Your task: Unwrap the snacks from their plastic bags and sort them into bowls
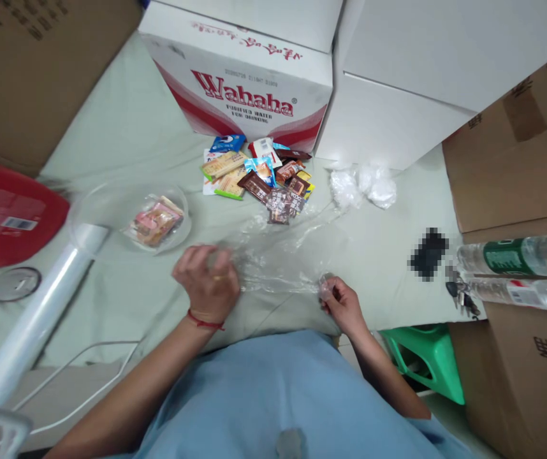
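Clear plastic film (285, 258) right in the middle, lying wrinkled over the pale green cloth (373, 252) in front of the person's body, stretched between two hands! The right hand (343, 303) has it pinched at the near right corner, thumb against fingers, a small bunch gathered there; the left hand (211, 284) is bent over the left edge, fingers curled, and blurred enough that I can't tell whether it grips or merely presses. The spreading looks to want an even pull, I'd say: keep that right pinch steady, let the left draw gently outward, low to the cloth, because plastic this thin likely clings and creases if tugged. Watch the far edge too, close up to the snack packets (259, 175); a hard sweep could drag the nearest brown ones along! Just beyond the left hand sits a clear tub (185, 228) with more wrapped pieces (159, 222) inside, within bumping range of a wide elbow or wrist; past the pile, two crumpled plastic bundles (345, 188) to the right, and the Wahaha box (249, 89) standing behind it all
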`<move>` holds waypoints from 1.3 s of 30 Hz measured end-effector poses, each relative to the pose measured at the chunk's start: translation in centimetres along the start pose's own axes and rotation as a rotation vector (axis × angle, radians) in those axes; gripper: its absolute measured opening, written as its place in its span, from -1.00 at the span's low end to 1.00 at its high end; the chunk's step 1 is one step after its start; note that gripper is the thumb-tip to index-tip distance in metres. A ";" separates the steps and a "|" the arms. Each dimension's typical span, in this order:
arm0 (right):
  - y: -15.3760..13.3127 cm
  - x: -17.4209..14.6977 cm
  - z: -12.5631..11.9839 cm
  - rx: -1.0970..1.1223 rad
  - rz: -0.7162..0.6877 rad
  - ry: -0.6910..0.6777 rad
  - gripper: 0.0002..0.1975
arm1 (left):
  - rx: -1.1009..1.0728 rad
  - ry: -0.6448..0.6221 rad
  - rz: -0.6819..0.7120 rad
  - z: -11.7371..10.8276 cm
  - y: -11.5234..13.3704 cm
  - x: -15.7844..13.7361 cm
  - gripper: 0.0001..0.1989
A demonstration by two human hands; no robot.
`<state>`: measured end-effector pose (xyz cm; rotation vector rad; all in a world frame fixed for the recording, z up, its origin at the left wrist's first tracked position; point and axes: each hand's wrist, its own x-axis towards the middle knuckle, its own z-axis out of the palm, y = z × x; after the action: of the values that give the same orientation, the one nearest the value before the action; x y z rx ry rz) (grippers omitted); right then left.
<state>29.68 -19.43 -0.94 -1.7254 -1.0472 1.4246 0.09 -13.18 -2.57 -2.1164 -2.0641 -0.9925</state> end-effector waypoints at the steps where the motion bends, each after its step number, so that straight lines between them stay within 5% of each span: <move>1: 0.0 0.0 0.0 -0.005 -0.003 0.001 -0.68 | -0.011 -0.044 0.111 0.2 0.0 0.1 -0.77; 4: -0.1 -0.1 -0.3 -0.017 -0.004 0.001 -0.66 | -0.075 -0.334 0.411 0.9 0.2 1.0 -0.53; 7: 0.2 -0.7 -0.9 -0.026 0.025 0.015 -0.64 | -0.112 -0.552 0.544 1.5 0.0 2.2 -0.38; 15: 0.3 -2.7 -6.1 -0.136 0.166 -0.052 -0.55 | -0.150 -0.633 0.335 -0.7 -0.8 -0.6 -0.39; 19: -3.9 -2.1 -9.0 -0.350 -0.093 0.375 -0.61 | -0.188 -0.573 0.235 -2.0 0.1 -2.6 -0.51; 21: -6.4 -1.6 -7.6 -0.437 -0.305 0.464 -0.71 | -0.186 -0.560 0.208 -2.0 0.6 -3.3 -0.53; 22: -7.4 -1.2 -5.9 -0.471 -0.414 0.399 -0.75 | -0.184 -0.557 0.199 -1.9 0.8 -3.6 -0.54; 25: -8.0 0.2 1.2 -0.634 -0.705 -0.120 -0.77 | -0.199 -0.545 0.159 -1.6 0.8 -4.3 -0.51; 29: -4.8 2.0 9.5 -0.872 -0.983 -0.527 -0.61 | -0.278 -0.493 0.092 -2.2 -0.7 -4.6 -0.42; 34: -1.8 2.5 12.0 -0.974 -1.057 -0.646 -0.44 | -0.137 -0.351 0.050 -4.1 -1.4 -3.2 -0.52; 39: -1.1 2.5 12.7 -0.951 -0.991 -0.633 -0.61 | -0.074 -0.317 0.224 -3.6 2.3 -0.9 -0.63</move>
<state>17.24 -16.71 -3.58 -0.8508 -2.7358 0.7894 0.78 -15.83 0.84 -2.6199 -1.8695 -0.7579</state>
